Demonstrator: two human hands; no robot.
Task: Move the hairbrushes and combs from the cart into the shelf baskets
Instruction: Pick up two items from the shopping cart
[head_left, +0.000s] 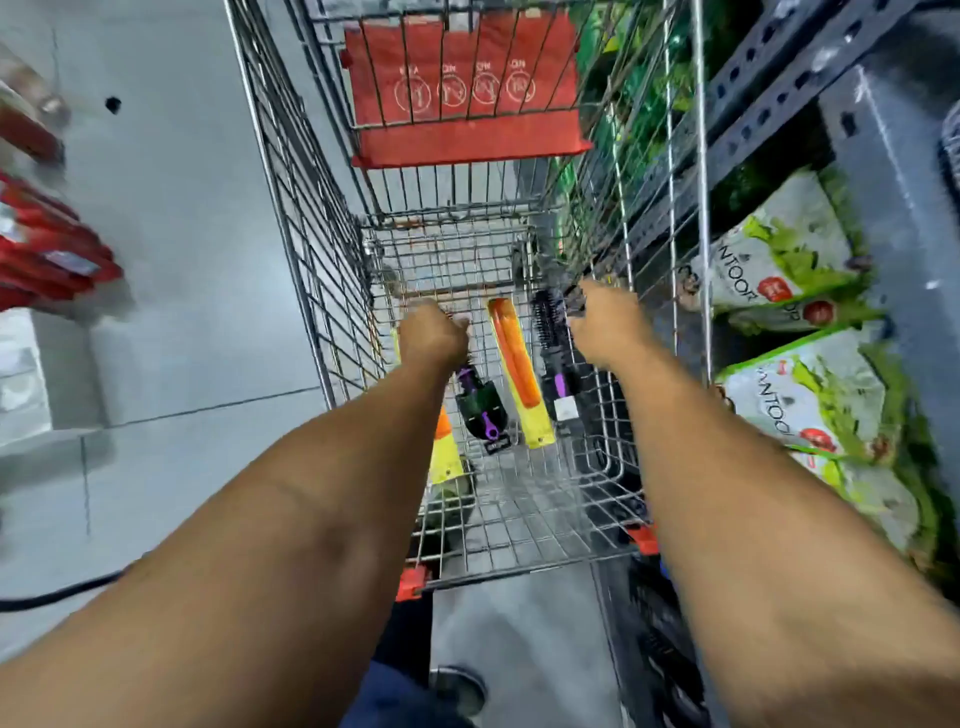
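Both my arms reach down into the wire cart (332, 291). On its floor lie an orange comb in a yellow pack (517, 371), a black round hairbrush with a purple handle (557, 358), a black and purple hairbrush (483, 410), and a second orange and yellow pack (445, 452) half hidden under my left forearm. My left hand (431, 335) is curled over the upper end of the black and purple hairbrush; its grip is hidden. My right hand (605, 325) is by the cart's right wall, fingers closed around a small dark brush (574, 301), which is blurred.
The cart's red seat flap (467, 98) hangs at the far end. A grey metal shelf (779, 104) with green and white bags (795, 400) runs close along the right. Red packs (47, 249) sit on a shelf at the left. My shoe (460, 688) is on the grey floor.
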